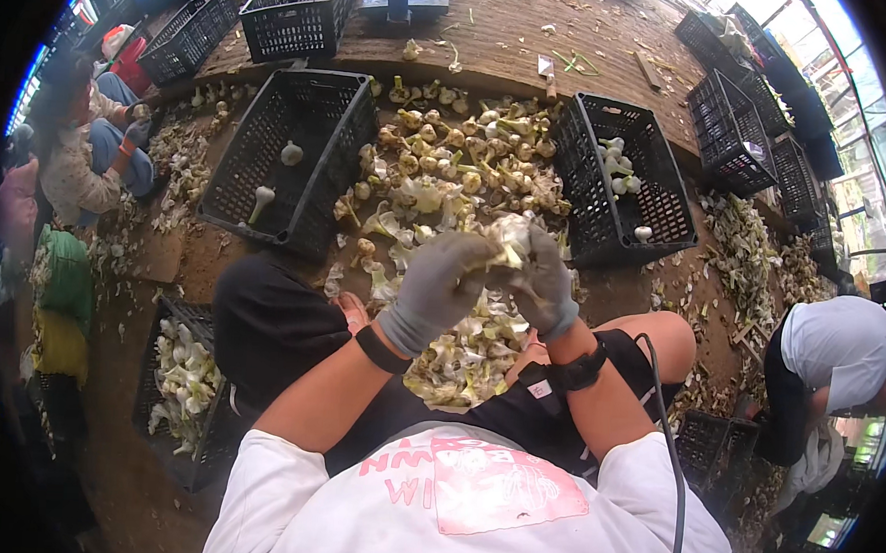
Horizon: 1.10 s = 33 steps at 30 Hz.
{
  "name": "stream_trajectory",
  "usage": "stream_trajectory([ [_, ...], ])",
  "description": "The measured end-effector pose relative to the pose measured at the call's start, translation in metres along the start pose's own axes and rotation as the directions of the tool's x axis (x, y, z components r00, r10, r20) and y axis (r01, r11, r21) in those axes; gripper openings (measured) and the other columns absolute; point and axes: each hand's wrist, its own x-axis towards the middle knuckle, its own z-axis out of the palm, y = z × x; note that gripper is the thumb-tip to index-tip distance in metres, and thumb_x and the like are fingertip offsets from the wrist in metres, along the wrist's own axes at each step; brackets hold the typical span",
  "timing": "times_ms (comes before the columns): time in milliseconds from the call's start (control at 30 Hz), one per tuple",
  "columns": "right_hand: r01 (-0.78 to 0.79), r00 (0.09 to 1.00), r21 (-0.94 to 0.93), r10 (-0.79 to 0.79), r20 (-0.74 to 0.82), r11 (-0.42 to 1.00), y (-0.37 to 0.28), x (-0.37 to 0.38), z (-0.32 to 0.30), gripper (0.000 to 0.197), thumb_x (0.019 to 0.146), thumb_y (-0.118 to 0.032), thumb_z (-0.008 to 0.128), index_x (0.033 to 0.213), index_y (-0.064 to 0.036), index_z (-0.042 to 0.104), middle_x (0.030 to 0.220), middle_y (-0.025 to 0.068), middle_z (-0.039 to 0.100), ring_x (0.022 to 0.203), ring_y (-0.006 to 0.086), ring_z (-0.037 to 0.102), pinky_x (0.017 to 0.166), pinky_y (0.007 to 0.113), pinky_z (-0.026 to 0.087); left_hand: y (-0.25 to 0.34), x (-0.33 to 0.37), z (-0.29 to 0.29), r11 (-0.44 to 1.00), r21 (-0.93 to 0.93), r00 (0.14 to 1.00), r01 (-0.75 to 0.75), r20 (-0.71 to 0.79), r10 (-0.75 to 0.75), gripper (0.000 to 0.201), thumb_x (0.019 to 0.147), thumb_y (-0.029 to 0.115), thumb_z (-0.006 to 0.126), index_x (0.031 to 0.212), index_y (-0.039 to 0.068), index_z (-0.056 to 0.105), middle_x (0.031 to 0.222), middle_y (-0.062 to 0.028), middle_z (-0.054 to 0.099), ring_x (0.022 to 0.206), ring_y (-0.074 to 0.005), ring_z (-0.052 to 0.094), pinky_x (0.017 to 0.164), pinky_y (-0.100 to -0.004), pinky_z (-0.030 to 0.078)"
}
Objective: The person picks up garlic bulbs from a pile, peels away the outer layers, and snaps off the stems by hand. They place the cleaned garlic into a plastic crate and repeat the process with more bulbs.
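My left hand (440, 284), in a grey glove, is closed with its fingertips pinching the skin of a garlic bulb (509, 232). Closed round the other side of that bulb is my right hand (545, 284), gloved the same way. The fingers partly hide the bulb. Just beyond my hands lies a heap of untrimmed garlic bulbs (470, 148) with stems and dry outer skins. Peeled-off garlic skins (469, 353) pile up between my legs, below the hands.
A black crate (313, 170) with two bulbs stands left of the heap. Another crate (592, 199) with several bulbs stands right. A fuller crate (217, 430) sits by my left hip. A flat-bladed tool (547, 72) lies beyond the heap. One person (93, 158) sits left; another (840, 347) bends at right.
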Motion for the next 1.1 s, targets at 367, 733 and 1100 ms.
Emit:
stream_trajectory([
  [367,-0.453,0.889,0.519,0.408,0.206,0.725,-0.024,0.01,0.007,0.074,0.087,-0.062,0.047,0.139,-0.0095,0.037,0.087,0.0072,0.066,0.055,0.0108,0.06,0.041,0.022,0.044,-0.014,0.015,-0.022,0.741,-0.476,0.856,0.475,0.053,-0.514,0.021,0.091,0.002,0.049,0.111,0.003,0.055,0.099,-0.0041,0.061,0.085,-0.0112,0.058,0.076,-0.0233,0.048],
  [733,-0.471,0.874,0.674,0.198,0.444,0.568,-0.033,0.002,0.019,0.084,0.088,-0.06,0.046,0.149,-0.0115,0.014,0.057,0.0083,0.056,0.043,0.0151,0.049,0.04,0.026,0.036,-0.052,0.017,-0.055,0.903,0.157,0.875,0.4,-0.358,-0.325,0.025,0.08,-0.006,0.049,0.102,0.002,0.056,0.088,-0.0091,0.063,0.079,-0.0176,0.061,0.07,-0.0285,0.05],
  [1100,-0.616,0.775,0.29,0.497,0.391,0.732,-0.04,0.116,0.157,0.045,0.094,-0.018,0.051,0.137,-0.0149,0.038,0.124,0.0113,0.05,0.105,0.0261,0.058,0.089,0.039,0.051,-0.067,-0.057,-0.008,0.552,0.833,0.679,0.034,0.386,-0.625,0.038,0.069,0.028,0.068,0.102,0.01,0.068,0.104,-0.0146,0.067,0.096,-0.0304,0.065,0.08,-0.0414,0.052],
])
